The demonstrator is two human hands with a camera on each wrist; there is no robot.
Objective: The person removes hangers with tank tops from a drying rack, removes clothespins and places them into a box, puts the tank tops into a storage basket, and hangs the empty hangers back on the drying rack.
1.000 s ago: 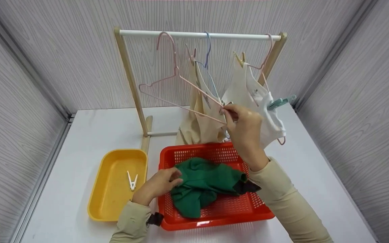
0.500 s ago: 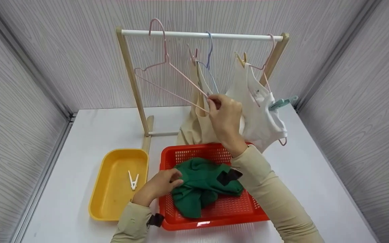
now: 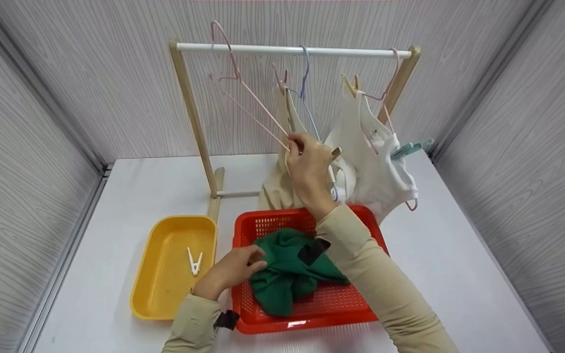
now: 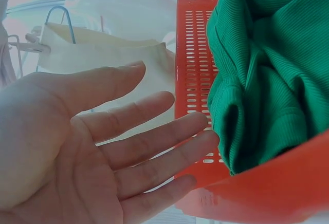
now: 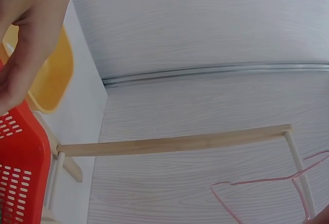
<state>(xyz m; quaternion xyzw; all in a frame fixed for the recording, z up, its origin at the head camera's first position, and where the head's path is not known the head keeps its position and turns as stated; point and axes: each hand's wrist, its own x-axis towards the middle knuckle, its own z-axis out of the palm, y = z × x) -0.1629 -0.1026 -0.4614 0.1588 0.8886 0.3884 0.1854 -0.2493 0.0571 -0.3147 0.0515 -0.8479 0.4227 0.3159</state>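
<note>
My right hand (image 3: 309,164) pinches a pink hanger (image 3: 258,99) by one of its lower corners. The hanger tilts up to the left and carries no garment. Its hook stands higher than the white rail (image 3: 263,49) in the head view; whether it touches the rail I cannot tell. In the left wrist view my left hand (image 4: 103,136) is palm up with its fingers spread, holding nothing. It hovers by the left side of the red basket (image 3: 312,327), close to a crumpled green ribbed garment (image 3: 282,267) lying inside.
A beige garment (image 3: 275,191) hangs from a blue hanger (image 3: 305,73). To its right hangs a white tank top (image 3: 368,171), held by a yellow clip (image 3: 351,86) and a teal clip (image 3: 410,148). A yellow tray (image 3: 157,284) at left holds a white clothespin (image 3: 194,264).
My right hand has moved left and a little up with the pink hanger, whose hook has risen above the rail in view. The left hand has stayed by the basket.
</note>
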